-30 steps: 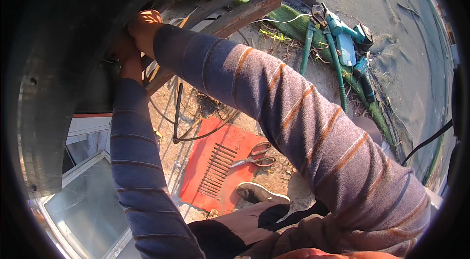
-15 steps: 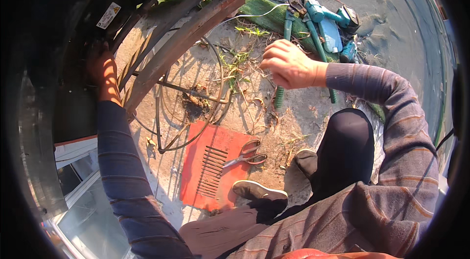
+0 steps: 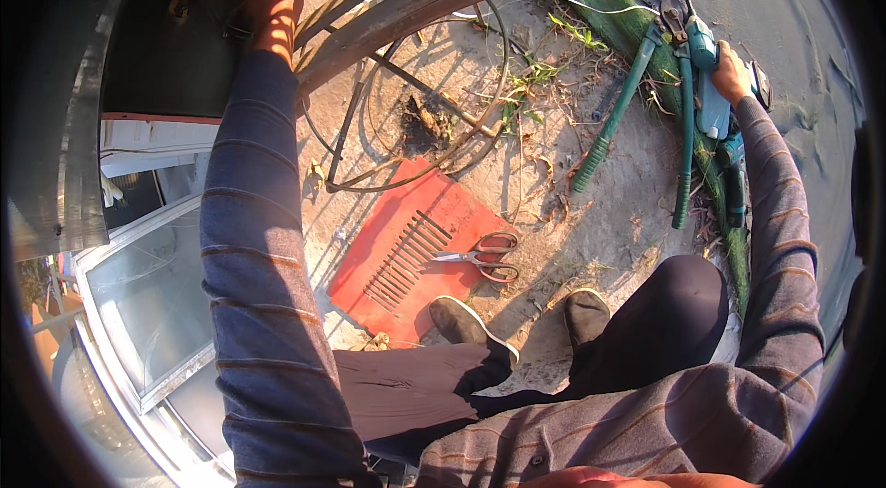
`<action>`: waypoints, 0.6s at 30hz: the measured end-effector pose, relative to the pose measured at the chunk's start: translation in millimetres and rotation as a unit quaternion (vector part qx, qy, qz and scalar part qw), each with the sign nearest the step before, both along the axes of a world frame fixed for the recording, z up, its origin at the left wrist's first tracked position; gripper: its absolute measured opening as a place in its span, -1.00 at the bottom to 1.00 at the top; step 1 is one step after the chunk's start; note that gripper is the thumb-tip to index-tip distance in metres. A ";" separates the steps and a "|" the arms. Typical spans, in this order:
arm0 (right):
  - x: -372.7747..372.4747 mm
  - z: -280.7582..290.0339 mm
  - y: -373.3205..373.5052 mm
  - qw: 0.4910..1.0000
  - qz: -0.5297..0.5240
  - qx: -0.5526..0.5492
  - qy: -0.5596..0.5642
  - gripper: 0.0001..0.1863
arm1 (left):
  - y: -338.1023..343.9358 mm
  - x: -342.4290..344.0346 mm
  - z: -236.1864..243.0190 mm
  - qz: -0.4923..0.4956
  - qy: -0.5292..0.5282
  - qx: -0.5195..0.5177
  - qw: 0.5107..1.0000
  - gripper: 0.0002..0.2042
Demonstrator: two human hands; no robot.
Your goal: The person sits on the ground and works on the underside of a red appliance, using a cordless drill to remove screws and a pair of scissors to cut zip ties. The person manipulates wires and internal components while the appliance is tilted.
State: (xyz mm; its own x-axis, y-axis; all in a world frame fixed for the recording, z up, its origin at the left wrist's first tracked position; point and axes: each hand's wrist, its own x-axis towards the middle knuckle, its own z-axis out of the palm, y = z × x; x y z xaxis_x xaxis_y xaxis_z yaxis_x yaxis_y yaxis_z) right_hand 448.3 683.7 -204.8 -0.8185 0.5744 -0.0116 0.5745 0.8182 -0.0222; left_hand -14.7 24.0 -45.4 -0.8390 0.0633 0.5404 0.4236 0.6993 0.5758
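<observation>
While the right hand (image 3: 731, 72) curls around the grip of a teal power tool (image 3: 703, 46), the left hand (image 3: 274, 0) reaches up into the shade of a dark metal housing (image 3: 166, 72), its back striped with sunlight. Its fingers are lost in shadow, so whether they are spread, closed or gripping something I cannot tell. The power tool lies at the upper right, its black battery (image 3: 760, 86) just past the hand, its head beside the jaws of a bolt cutter (image 3: 637, 72) whose two ribbed green handles spread toward the wearer. A pale blue piece (image 3: 713, 111) sits just below the same hand, and a second teal tool (image 3: 735, 183) lies lower down, by a strip of green turf (image 3: 609, 8).

Between the arms, a heavy rust-brown beam (image 3: 443, 3) slants past the left wrist, with dark bent rods (image 3: 434, 94) under it on the sandy ground. A red slotted plate (image 3: 392, 220) lies flat near the shoes (image 3: 459, 320), and scissors (image 3: 473, 257) rest across its right edge (blades over the plate, handles partly off it). At lower left, beyond the left sleeve, leans a white-framed glass pane (image 3: 152, 294)
</observation>
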 end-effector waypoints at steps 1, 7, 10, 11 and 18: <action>-1.3 4.7 -4.9 1.000 0.006 0.004 0.016 -0.53 | -2.5 -4.0 -0.5 0.026 0.017 -0.097 0.995 -0.76; 18.6 82.8 -68.1 0.986 -0.019 -0.019 0.164 -0.57 | -6.6 -12.9 -1.3 -0.035 -0.027 -0.066 0.997 -0.67; 33.1 139.5 -98.6 0.980 -0.003 -0.139 0.143 -0.52 | 3.2 -3.2 -6.4 -0.046 0.045 -0.053 0.996 -0.65; 36.2 153.7 -110.3 0.976 0.006 -0.181 0.119 -0.50 | 6.5 0.3 -7.8 -0.046 0.056 -0.045 0.996 -0.66; 9.1 201.5 -214.5 0.987 0.077 -0.139 -0.033 -0.31 | 12.7 19.4 -9.3 0.035 0.048 -0.154 0.986 -0.66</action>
State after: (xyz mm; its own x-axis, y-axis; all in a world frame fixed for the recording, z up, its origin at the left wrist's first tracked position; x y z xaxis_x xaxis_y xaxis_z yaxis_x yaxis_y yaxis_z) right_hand 457.4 469.3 -3.3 -0.8879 0.4103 -0.2080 0.4517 0.8634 -0.2248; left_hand 4.7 36.7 -54.7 -0.7926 0.1812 0.5822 0.4114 0.8637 0.2913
